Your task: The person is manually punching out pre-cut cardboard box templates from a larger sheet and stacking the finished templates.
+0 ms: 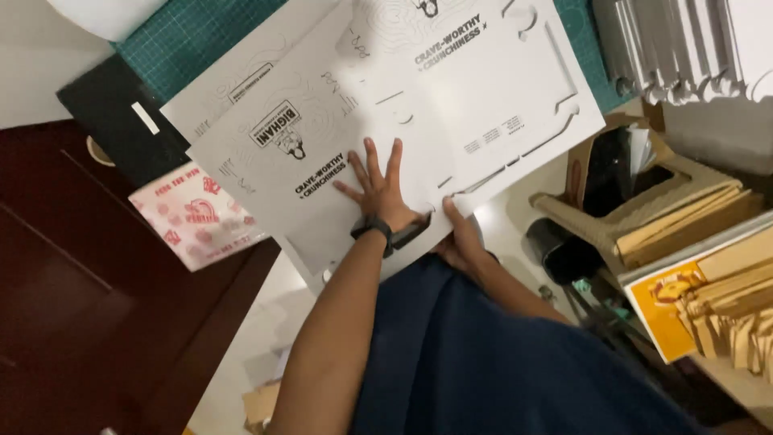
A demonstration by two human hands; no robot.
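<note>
A large white die-cut printed sheet (451, 97) lies on top of other similar white sheets (241, 89). My left hand (377, 187), with a black wristband, presses flat on the top sheet near its front edge, fingers spread and holding nothing. Just to its right, my right hand (459, 238) grips the sheet's near edge, thumb on top and fingers underneath. My navy-blue clothing fills the lower middle of the view.
A green cutting mat (193, 32) lies under the sheets. A black board (121, 121) and a red-and-white printed paper (193, 213) sit at the left over dark wooden furniture (80, 306). At the right are a beige plastic stool (644, 209), stacked white sheets (684, 40) and an orange box with cardboard pieces (708, 314).
</note>
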